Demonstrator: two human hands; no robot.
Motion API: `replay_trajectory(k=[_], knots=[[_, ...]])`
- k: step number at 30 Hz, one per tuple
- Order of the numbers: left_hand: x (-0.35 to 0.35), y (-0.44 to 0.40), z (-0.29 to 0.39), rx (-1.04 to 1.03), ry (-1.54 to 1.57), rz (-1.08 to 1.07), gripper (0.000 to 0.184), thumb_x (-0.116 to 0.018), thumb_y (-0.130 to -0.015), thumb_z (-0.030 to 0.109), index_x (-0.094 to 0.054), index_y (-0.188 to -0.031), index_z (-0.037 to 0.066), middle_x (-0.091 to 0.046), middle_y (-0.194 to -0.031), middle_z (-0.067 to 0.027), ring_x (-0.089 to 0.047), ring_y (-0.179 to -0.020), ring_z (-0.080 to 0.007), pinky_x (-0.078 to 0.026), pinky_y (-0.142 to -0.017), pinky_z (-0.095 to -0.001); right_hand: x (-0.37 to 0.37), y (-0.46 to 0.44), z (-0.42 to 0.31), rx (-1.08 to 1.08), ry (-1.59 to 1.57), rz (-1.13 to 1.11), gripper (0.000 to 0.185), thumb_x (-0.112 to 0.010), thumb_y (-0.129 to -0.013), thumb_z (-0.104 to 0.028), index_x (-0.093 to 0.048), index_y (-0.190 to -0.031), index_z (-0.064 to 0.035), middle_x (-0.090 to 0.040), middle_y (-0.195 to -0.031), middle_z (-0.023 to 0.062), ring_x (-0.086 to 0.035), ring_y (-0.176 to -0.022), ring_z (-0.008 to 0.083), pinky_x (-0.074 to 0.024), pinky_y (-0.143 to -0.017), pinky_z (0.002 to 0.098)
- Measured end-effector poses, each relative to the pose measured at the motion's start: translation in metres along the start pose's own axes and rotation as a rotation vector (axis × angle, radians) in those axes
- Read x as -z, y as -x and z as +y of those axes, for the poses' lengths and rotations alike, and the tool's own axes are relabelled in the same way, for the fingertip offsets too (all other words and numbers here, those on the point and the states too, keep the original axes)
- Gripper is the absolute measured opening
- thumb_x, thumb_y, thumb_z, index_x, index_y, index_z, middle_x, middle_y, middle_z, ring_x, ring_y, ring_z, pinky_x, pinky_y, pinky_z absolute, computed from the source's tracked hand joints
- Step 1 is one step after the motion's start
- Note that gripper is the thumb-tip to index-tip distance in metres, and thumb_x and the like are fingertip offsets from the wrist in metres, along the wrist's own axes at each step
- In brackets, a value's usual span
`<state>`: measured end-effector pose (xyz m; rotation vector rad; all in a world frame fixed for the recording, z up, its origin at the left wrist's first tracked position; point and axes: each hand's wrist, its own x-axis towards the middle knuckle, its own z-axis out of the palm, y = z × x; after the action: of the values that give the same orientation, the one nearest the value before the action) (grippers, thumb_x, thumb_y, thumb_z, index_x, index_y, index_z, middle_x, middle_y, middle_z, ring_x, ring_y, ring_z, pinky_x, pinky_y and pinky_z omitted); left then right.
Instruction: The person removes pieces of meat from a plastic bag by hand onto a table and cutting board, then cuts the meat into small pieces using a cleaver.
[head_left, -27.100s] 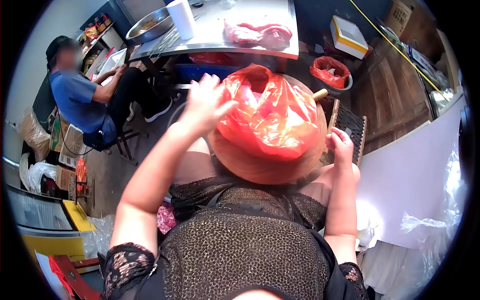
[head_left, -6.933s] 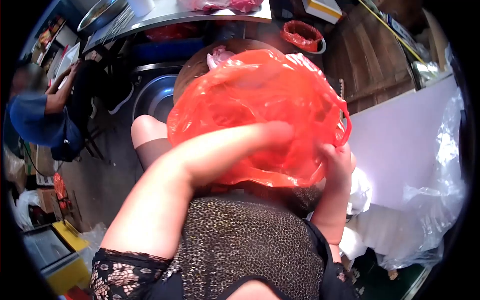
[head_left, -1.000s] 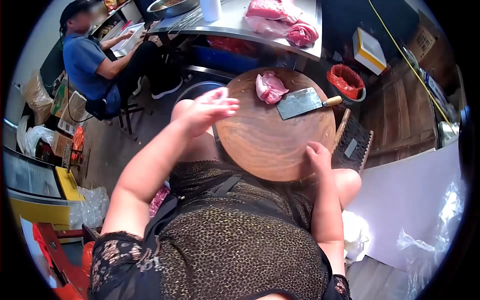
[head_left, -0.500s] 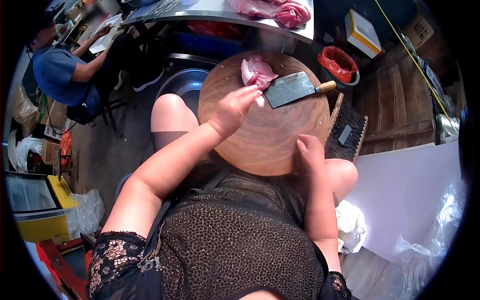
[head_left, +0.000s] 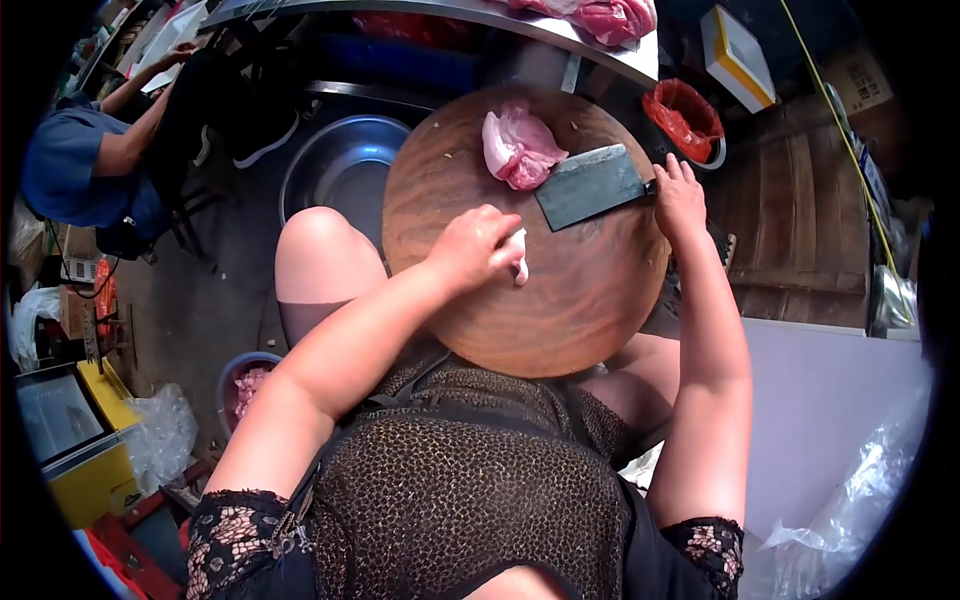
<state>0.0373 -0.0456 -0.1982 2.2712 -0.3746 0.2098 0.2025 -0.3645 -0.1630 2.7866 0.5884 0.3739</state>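
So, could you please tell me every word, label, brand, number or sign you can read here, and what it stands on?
No text can be read for certain.
Cardboard box: dark printed marks, too small and blurred to read.
Cleaver: no lettering shows on the blade.
Chopping board: no lettering shows.

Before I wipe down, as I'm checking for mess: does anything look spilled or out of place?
Nothing much stands out: the meat and cleaver lie on the round chopping block, with small pale flecks on its far side.
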Motion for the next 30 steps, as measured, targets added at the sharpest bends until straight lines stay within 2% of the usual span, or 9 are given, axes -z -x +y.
replay_trajectory(k=[3,7,8,11,16,19,24,27,30], knots=[[-0.007,-0.006,0.012,0.1,-0.034,-0.141,0.024,-0.066,-0.081,0.019,-0.068,-0.101,0.006,-0.063,-0.096,-0.015,-0.061,-0.095,-0.032,-0.05,-0.085,-0.0409,-0.022,-0.008,-0.003,0.125,0.093,-0.181,0.033,-0.046,-0.091,-0.013,-0.057,-0.121,-0.0105,-0.052,-0.136,0.0105,-0.043,-0.133,0.0302,-0.0363,-0.106,0.046],[-0.005,-0.014,0.007,0.176,0.055,-0.208,0.015,-0.066,-0.078,0.014,-0.065,-0.09,0.004,-0.065,-0.09,-0.0149,-0.064,-0.087,-0.033,-0.052,-0.08,-0.0398,-0.02,0.002,-0.011,0.121,0.082,-0.051,0.021,-0.046,-0.09,-0.012,-0.06,-0.106,-0.0078,-0.06,-0.121,0.0098,-0.051,-0.123,0.0281,-0.0373,-0.104,0.0461],[-0.002,-0.015,0.007,0.209,0.11,-0.192,0.012,-0.067,-0.079,0.01,-0.065,-0.089,0.003,-0.066,-0.087,-0.0136,-0.067,-0.079,-0.0258,-0.054,-0.073,-0.0366,-0.009,0.007,-0.009,0.145,0.096,-0.151,0.017,-0.05,-0.088,-0.012,-0.06,-0.101,-0.0072,-0.062,-0.114,0.0096,-0.054,-0.117,0.0287,-0.0397,-0.101,0.0458],[-0.002,-0.012,0.0,0.659,0.666,-0.179,0.011,-0.068,-0.084,0.004,-0.059,-0.09,0.001,-0.066,-0.081,-0.0066,-0.065,-0.068,-0.0111,-0.053,-0.054,-0.025,0.011,0.039,0.0,0.164,0.002,-0.208,0.014,-0.059,-0.082,-0.015,-0.06,-0.092,-0.0065,-0.064,-0.099,0.0098,-0.06,-0.101,0.0304,-0.0455,-0.091,0.0448],[0.021,0.01,0.003,0.711,1.02,0.03,0.022,-0.074,-0.084,0.011,-0.056,-0.091,0.002,-0.066,-0.083,-0.0077,-0.066,-0.069,-0.0135,-0.053,-0.052,-0.0263,0.07,0.116,-0.014,-0.03,-0.331,-0.164,0.029,-0.072,-0.075,-0.027,-0.057,-0.086,-0.0055,-0.065,-0.082,0.0136,-0.064,-0.079,0.0347,-0.0516,-0.07,0.0442],[0.032,0.029,0.003,0.516,0.016,-0.197,0.03,-0.074,-0.083,0.029,-0.062,-0.092,0.004,-0.064,-0.087,-0.0117,-0.066,-0.074,-0.0192,-0.052,-0.064,-0.036,0.096,0.15,-0.037,-0.347,-0.583,-0.201,0.029,-0.071,-0.078,-0.025,-0.059,-0.09,-0.0021,-0.066,-0.082,0.0155,-0.065,-0.078,0.0334,-0.051,-0.071,0.0421],[0.03,0.05,-0.009,0.208,-0.147,0.184,0.02,-0.073,-0.08,0.022,-0.066,-0.091,0.006,-0.062,-0.095,-0.0103,-0.061,-0.086,-0.0289,-0.051,-0.078,-0.0375,0.155,0.19,-0.101,-0.63,-1.568,-0.19,0.035,-0.06,-0.089,-0.008,-0.061,-0.125,-0.0053,-0.053,-0.066,-0.0041,-0.047,-0.052,0.0035,-0.0399,-0.048,0.0212],[0.036,0.053,-0.013,-0.396,-0.217,0.178,0.015,-0.064,-0.082,0.004,-0.068,-0.096,0.007,-0.063,-0.094,-0.0087,-0.062,-0.086,-0.0274,-0.051,-0.078,-0.0364,0.17,0.199,-0.129,-0.531,-1.59,-0.341,0.035,-0.055,-0.093,-0.006,-0.059,-0.128,-0.0056,-0.052,-0.067,-0.0058,-0.045,-0.054,0.0017,-0.0396,-0.049,0.0197],[0.022,0.049,-0.008,-0.479,-0.181,0.121,0.019,-0.065,-0.079,0.003,-0.068,-0.097,0.006,-0.063,-0.094,-0.0091,-0.062,-0.086,-0.0276,-0.051,-0.078,-0.0367,0.16,0.187,-0.15,-0.077,-0.986,0.029,0.035,-0.056,-0.091,-0.012,-0.06,-0.126,-0.0096,-0.068,-0.084,0.0136,-0.064,-0.064,0.0249,-0.052,-0.06,0.036]])
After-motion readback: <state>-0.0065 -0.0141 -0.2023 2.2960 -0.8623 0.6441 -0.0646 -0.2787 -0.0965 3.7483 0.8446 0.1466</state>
